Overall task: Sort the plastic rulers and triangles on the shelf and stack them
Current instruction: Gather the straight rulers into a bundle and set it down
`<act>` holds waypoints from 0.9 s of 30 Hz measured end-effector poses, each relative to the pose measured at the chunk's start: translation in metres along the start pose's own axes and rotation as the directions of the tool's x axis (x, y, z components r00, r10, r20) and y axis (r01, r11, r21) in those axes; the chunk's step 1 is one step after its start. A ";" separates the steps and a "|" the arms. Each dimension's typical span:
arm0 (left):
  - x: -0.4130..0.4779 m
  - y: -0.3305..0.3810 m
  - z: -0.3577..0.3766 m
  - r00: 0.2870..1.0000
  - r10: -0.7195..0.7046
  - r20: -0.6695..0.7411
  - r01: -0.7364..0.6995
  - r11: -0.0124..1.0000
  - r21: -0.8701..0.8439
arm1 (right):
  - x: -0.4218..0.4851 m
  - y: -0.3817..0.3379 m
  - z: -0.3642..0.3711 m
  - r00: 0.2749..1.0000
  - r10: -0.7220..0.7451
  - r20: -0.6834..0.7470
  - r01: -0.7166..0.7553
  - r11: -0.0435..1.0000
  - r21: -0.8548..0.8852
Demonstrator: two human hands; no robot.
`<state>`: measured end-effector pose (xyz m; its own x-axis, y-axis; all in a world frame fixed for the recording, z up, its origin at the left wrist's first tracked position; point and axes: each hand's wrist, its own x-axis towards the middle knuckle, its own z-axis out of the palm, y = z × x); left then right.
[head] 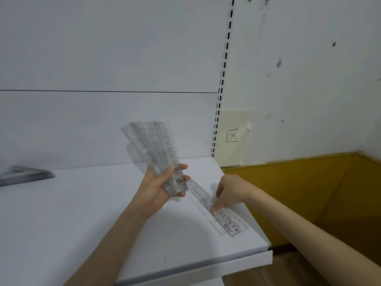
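My left hand [162, 185] grips a fanned bundle of clear plastic rulers [153, 144] by its lower end, and the rulers stand upright above the white shelf [82, 213]. More clear rulers [218, 213] lie flat on the shelf near its right edge, overlapping each other. My right hand [226, 193] reaches down to them, its fingertips touching the flat rulers near their middle. At the far left of the shelf lies a stack of clear triangles [22, 175].
The shelf's front edge [195, 269] and right edge lie close to the flat rulers. A slotted upright [221, 79] runs up the back panel. Beyond the shelf on the right is a white wall with a yellow lower band [299, 193].
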<state>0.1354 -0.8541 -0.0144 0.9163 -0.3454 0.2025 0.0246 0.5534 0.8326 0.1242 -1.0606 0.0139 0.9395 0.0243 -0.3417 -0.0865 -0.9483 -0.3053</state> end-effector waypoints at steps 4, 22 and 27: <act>-0.001 0.000 0.001 1.000 -0.006 0.020 0.006 1.000 0.027 | 0.000 0.008 -0.006 0.999 0.042 0.007 -0.043 0.983 0.176; 0.000 -0.010 0.001 0.996 -0.076 0.038 0.069 0.984 0.164 | -0.021 -0.051 -0.003 0.608 -0.265 -0.749 0.457 0.888 0.057; -0.001 -0.010 0.002 0.998 -0.037 0.045 0.030 0.987 0.156 | -0.012 -0.069 -0.001 0.656 -0.335 -0.677 0.483 0.875 0.034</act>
<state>0.1337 -0.8612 -0.0218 0.8960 -0.3992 0.1944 -0.0108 0.4181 0.9083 0.1193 -0.9963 0.0400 0.8692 0.1198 0.4797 0.3666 -0.8071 -0.4627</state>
